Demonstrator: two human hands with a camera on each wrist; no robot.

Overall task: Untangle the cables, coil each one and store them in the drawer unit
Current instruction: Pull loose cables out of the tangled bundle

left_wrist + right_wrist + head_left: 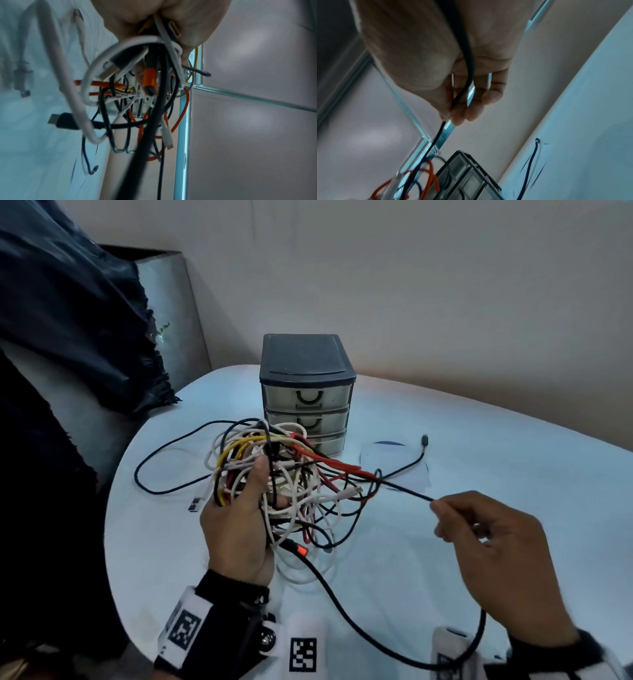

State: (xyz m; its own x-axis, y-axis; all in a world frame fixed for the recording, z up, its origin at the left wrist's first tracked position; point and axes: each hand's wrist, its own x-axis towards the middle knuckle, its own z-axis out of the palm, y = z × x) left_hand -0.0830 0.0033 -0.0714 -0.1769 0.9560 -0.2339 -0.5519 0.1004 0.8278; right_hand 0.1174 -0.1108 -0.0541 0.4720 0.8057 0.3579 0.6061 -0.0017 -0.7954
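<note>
A tangle of white, black, red and yellow cables (291,474) is lifted above the white table (479,474). My left hand (239,508) grips the bundle (150,81) from the left, thumb up through the loops. My right hand (442,515) pinches a black cable (407,491) between thumb and fingertips (457,119), drawn out taut to the right of the tangle. The same black cable loops down under my right wrist and runs back to an orange-ended plug (301,550). The dark-topped drawer unit (306,392) stands behind the tangle, its three clear drawers closed.
A black cable end with a plug (424,440) lies on a white sheet of paper (394,470) right of the drawer unit. Dark cloth (68,320) hangs at the left beside the table edge. A wall runs close behind the table.
</note>
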